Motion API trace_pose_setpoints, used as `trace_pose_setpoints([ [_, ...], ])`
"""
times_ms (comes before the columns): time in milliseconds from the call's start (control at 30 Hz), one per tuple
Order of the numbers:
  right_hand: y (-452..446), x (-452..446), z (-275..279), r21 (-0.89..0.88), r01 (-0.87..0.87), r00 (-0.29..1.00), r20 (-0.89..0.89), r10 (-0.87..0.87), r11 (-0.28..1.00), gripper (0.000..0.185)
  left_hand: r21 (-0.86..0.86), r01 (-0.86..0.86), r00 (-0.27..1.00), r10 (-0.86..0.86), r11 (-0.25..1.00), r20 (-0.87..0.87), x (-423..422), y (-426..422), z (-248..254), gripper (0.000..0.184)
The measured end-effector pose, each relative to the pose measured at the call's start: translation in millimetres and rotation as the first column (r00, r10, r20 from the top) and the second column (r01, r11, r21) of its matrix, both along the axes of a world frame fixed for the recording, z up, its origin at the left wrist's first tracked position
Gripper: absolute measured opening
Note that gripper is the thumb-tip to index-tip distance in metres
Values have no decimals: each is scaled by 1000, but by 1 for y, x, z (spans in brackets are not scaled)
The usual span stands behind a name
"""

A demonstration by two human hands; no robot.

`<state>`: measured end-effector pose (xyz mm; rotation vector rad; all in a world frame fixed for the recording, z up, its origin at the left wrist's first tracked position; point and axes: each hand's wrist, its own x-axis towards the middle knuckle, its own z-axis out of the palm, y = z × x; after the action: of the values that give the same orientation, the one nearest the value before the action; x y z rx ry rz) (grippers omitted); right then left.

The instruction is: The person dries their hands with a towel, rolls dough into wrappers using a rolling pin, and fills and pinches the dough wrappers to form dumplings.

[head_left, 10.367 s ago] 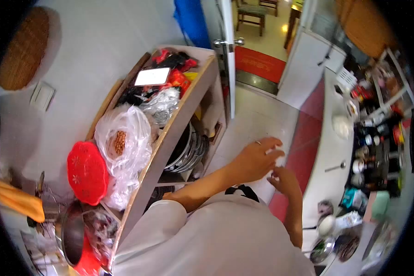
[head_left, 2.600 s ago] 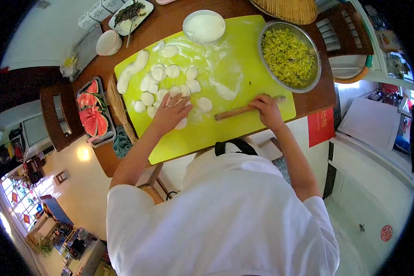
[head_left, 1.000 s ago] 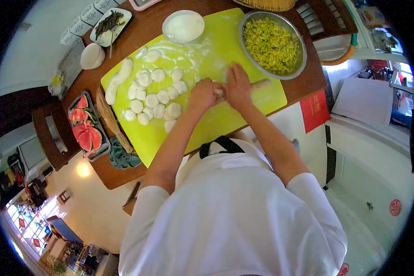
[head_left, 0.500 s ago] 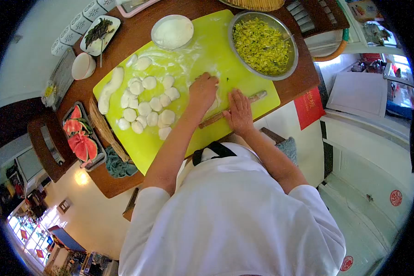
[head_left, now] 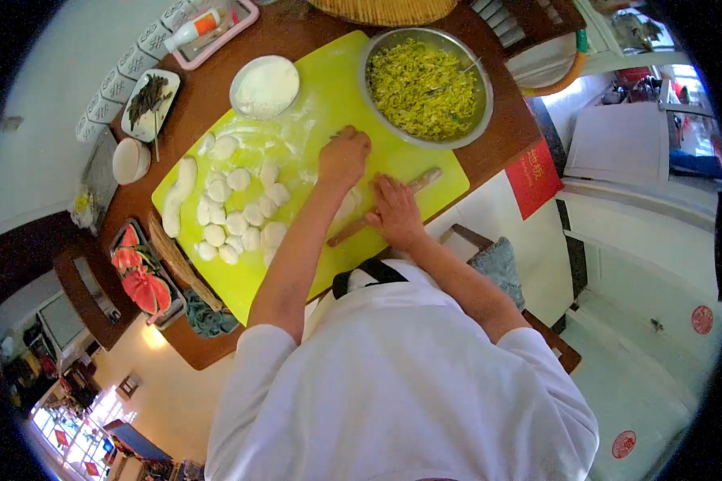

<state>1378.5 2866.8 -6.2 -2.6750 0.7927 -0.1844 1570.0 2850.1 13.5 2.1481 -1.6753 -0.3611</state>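
My left hand point(head_left: 345, 159) rests on the yellow-green mat point(head_left: 321, 64) with its fingers curled in; whatever they may hold is hidden. My right hand point(head_left: 397, 212) lies over a wooden rolling pin point(head_left: 346, 232), fingers and palm pressed on it. A pale flattened piece of dough point(head_left: 347, 205) shows between my left wrist and the pin. Left of my hands are several round dough pieces point(head_left: 238, 179), dusted with flour. A long dough roll point(head_left: 179, 196) lies near the mat's left edge.
A metal bowl point(head_left: 486, 108) of chopped yellow-green filling and a bowl of white flour point(head_left: 266, 88) stand at the far side. Watermelon slices point(head_left: 146, 290) fill a tray at left. Beyond are a plate point(head_left: 166, 104), a cup point(head_left: 131, 162) and a pink tray point(head_left: 233, 32).
The view has shifted, moving the table leftward and slightly down. My left hand is farther from the rolling pin, with dough now visible between. My right hand stays on the pin.
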Motion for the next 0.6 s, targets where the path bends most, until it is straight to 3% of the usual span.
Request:
trace_pose_setpoints([
  [33, -3, 0, -1, 6, -16, 1000, 15, 16, 1000, 60, -127, -155, 981, 137, 980, -136, 0, -1, 23, 11],
  [67, -5, 2, 1, 1, -5, 1000, 20, 5, 1000, 60, -133, -143, 983, 126, 981, -131, 1, -4, 52, 11],
  [133, -4, 1, 8, 6, -28, 999, 41, 28, 1000, 60, -449, -335, 888, 118, 828, -444, -2, -10, 105, 10],
  [167, -3, 0, 6, 5, -27, 999, 38, 27, 1000, 60, -450, -335, 887, 117, 828, -446, -5, -17, 112, 10],
  [267, -8, 4, 0, -35, -47, 998, -49, 45, 998, 61, -545, -245, 934, 45, 802, -354, -11, -54, 113, 6],
  [333, -8, 4, 3, -28, -58, 998, -31, 58, 998, 60, -272, 3, 993, -35, 962, -114, -17, -78, 85, 4],
  [367, -8, 2, 1, -25, -65, 997, -30, 64, 998, 60, -270, -3, 993, -28, 963, -114, -19, -82, 67, 4],
  [433, -12, 3, -6, -56, -92, 996, 14, 93, 994, 60, -582, 154, 965, 6, 799, 264, -18, -91, 46, 8],
  [467, -13, 4, -6, -59, -90, 996, 21, 91, 994, 60, -582, 160, 963, 4, 797, 270, -15, -92, 42, 8],
  [533, -10, 5, 2, -22, -87, 996, 3, 87, 996, 59, -380, 101, 994, -78, 919, 75, -11, -85, 43, 9],
  [600, -8, 4, 6, -30, -87, 996, -7, 87, 996, 58, -328, 62, 998, -47, 943, 51, -11, -82, 49, 9],
])
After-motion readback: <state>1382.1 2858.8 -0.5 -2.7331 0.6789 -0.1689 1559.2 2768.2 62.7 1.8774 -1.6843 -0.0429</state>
